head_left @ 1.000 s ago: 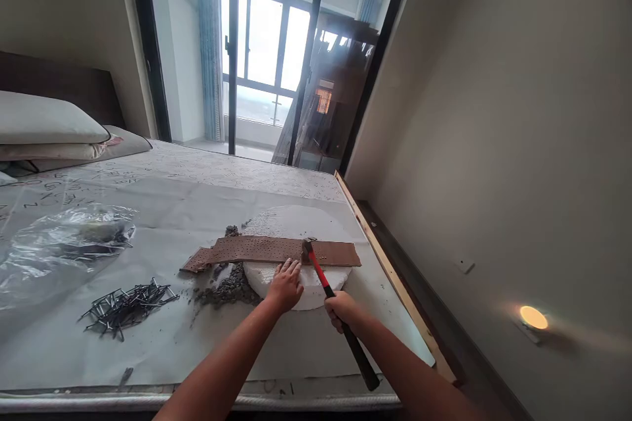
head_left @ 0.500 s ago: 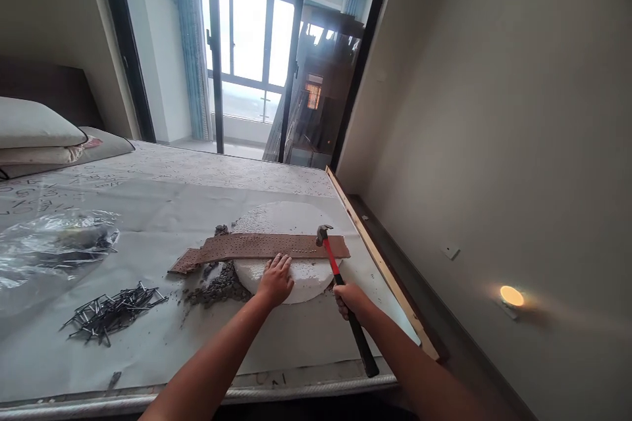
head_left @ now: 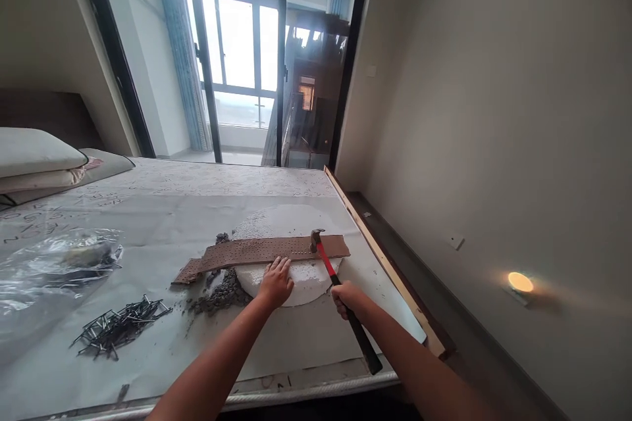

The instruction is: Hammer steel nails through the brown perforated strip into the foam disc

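Note:
My right hand (head_left: 348,299) is wrapped round the black grip of a claw hammer (head_left: 326,260) with a red shaft. The hammer's head is over the right part of a brown perforated strip (head_left: 257,250), at a row of small nail heads; whether it touches them I cannot tell. My left hand (head_left: 277,281) lies flat, fingers stretched, with its fingertips at the strip's near edge. Under the strip is a round white foam-like slab (head_left: 296,291). Grey crumbs (head_left: 224,293) are heaped by the slab's left side.
A pile of loose nails (head_left: 121,327) lies to the left on a pale sheet (head_left: 192,355) spread over a mattress. Behind it is a clear plastic bag (head_left: 59,263). A wooden rail (head_left: 380,253) edges the bed at right, near the wall. Pillows (head_left: 39,151) lie far left.
The hammer head has shifted slightly left along the strip. My left hand keeps its place on the strip's edge. The camera view has tilted and turned a little.

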Demonstrator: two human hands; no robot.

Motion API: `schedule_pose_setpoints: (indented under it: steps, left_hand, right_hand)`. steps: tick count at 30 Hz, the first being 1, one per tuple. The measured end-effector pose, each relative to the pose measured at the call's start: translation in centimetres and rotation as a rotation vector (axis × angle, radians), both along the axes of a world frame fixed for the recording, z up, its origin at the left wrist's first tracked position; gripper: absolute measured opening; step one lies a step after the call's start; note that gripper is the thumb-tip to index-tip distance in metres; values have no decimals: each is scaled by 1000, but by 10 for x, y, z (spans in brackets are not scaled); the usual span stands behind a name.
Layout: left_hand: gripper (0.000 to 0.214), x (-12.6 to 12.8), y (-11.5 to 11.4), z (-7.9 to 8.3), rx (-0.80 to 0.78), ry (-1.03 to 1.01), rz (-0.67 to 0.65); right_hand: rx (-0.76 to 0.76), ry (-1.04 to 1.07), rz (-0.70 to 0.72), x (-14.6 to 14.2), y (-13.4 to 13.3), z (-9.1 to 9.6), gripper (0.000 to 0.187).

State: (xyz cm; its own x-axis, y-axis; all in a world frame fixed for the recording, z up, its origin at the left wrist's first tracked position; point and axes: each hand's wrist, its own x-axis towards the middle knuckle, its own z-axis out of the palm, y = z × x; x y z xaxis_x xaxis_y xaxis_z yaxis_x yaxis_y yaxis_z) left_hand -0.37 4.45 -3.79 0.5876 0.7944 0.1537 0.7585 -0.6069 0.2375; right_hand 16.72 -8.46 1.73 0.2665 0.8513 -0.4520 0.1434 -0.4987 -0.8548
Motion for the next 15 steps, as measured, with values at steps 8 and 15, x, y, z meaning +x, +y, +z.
schedule_pose_setpoints:
  steps: [8,15]
  left_hand:
    - [49,-29,27,20,-68,-426,130]
    - [34,-79,16,31,36,-432,145]
  right_hand:
    - [232,-659,359,7,-64,-40,9]
    - [233,-1162,857,-22,-35,-74,25]
